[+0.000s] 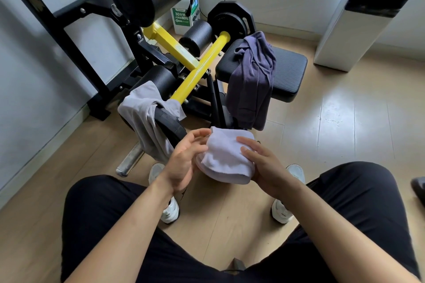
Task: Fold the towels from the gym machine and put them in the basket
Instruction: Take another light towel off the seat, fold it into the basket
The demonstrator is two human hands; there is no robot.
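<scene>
1. Nearest: black-trousered knees [110, 213] apart, white shoes [170, 211] on the wood floor [345, 135].
2. Between the knees: folded pale lilac towel [226, 158], gripped along its right edge by the right hand [264, 165]; left hand [186, 158] loosely open, palm against its left side.
3. Beyond: grey towel [147, 119] draped over a weight plate [171, 125] on the gym machine [195, 69].
4. Farther: dark purple towel [253, 80] hanging off the black seat pad [287, 73].
</scene>
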